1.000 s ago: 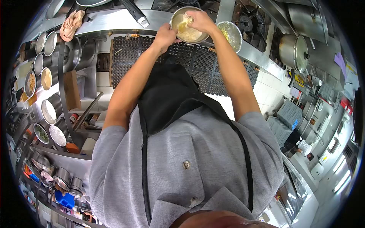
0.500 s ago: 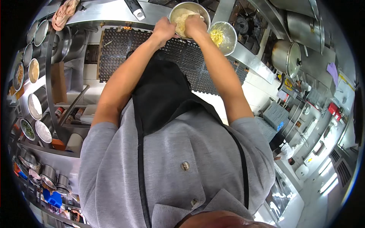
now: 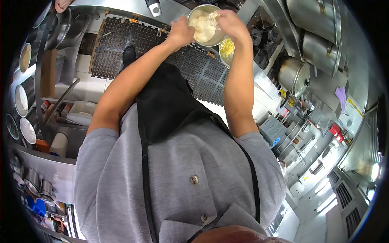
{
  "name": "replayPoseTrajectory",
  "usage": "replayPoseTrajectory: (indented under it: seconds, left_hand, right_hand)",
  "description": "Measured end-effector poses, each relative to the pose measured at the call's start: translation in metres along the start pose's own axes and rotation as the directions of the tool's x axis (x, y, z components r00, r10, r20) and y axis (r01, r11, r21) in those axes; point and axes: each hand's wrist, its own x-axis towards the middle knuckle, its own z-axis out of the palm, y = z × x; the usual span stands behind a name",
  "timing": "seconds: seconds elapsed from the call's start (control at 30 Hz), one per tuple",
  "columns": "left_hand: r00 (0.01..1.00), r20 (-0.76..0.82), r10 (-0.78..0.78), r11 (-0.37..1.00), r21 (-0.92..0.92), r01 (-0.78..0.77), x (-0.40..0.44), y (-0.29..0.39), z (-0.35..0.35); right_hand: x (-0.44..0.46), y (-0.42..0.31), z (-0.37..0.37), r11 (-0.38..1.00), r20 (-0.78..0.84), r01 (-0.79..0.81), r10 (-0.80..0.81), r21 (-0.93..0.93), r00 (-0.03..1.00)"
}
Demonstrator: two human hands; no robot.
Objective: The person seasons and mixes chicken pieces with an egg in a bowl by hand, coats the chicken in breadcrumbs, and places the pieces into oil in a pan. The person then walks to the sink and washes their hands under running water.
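Observation:
A metal bowl (image 3: 221, 39) with a pale, floury or crumbly mixture (image 3: 202, 29) inside stands on the steel counter edge at the top. My left hand (image 3: 181, 33) is closed at the bowl's left rim, its fingertips partly hidden. Over the bowl's right side, my right hand (image 3: 233, 25) pinches a pale, lumpy coated clump (image 3: 213, 18), whose exact kind I cannot make out. Partly behind my right forearm is a second bowl with a yellow wet mixture (image 3: 227, 47).
A gas burner (image 3: 259, 36) lies right of the bowls, with a lidded pot (image 3: 292, 77) beyond. A black-handled tool (image 3: 154, 8) rests on the counter. Ingredient containers (image 3: 21, 100) line the left side. A black perforated mat (image 3: 142, 52) covers the floor.
My right hand has risen from inside the bowl to above its right side, with a pale clump in its fingers. The left hand stays by the rim. The whole view has shifted slightly.

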Motion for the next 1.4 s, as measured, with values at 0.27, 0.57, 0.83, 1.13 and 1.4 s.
replayPoseTrajectory:
  seconds: [0.27, 0.57, 0.83, 1.13, 1.4]
  left_hand:
    - [0.994, -0.062, 0.087, 0.985, 0.154, -0.077, 0.0, -0.008, 0.003]
    - [0.991, -0.075, 0.113, 0.988, 0.117, -0.104, -0.002, -0.022, 0.016]
    - [0.994, -0.054, 0.096, 0.991, 0.093, -0.091, 0.011, -0.014, 0.006]
    - [0.999, -0.037, 0.037, 0.997, 0.071, -0.034, -0.001, -0.028, 0.014]
    - [0.998, 0.061, -0.012, 1.0, 0.012, 0.011, -0.015, -0.01, 0.003]
  right_hand:
    - [0.043, 0.067, 0.055, 0.981, 0.068, -0.126, 0.117, 0.15, 0.991]
    - [0.03, 0.037, 0.048, 0.949, 0.045, -0.128, 0.119, 0.29, 0.992]
    - [0.043, 0.047, 0.048, 0.833, 0.081, -0.059, 0.017, 0.55, 0.997]
    - [0.062, 0.071, 0.088, 0.918, -0.09, 0.06, -0.026, 0.392, 0.996]
    - [0.052, 0.047, 0.082, 0.989, -0.356, 0.122, -0.085, 0.083, 0.93]
